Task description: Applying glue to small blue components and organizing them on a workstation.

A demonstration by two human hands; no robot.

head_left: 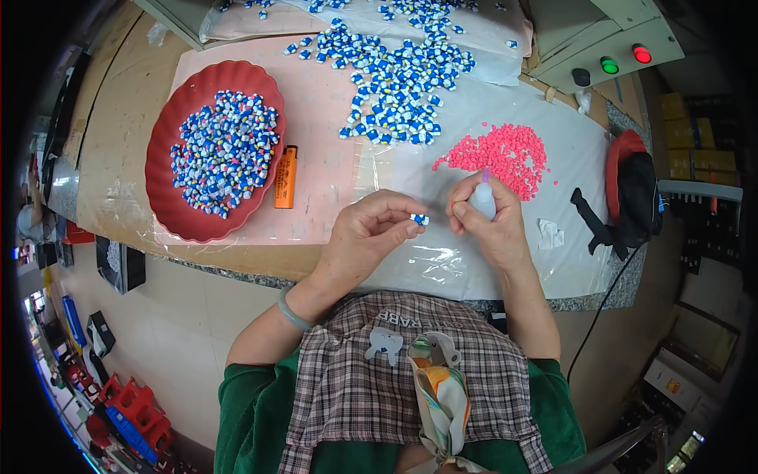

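Note:
My left hand (pixel 371 229) pinches one small blue-and-white piece (pixel 419 219) between thumb and fingertips over the clear plastic sheet (pixel 442 265). My right hand (pixel 488 221) grips a small white squeeze bottle (pixel 482 197) with a purple tip, close to the right of that piece. A pile of tiny pink bits (pixel 505 154) lies just beyond my right hand. Loose blue-and-white pieces (pixel 403 79) spread across the sheet farther back. A red scalloped dish (pixel 170 209) at the left holds a heap of the same blue-and-white pieces.
An orange lighter (pixel 286 177) lies beside the dish. A red and black tool (pixel 632 197) with a cord sits at the table's right end. A grey control box (pixel 608 39) with green and red buttons stands at the back right. Red crates (pixel 134 407) sit on the floor.

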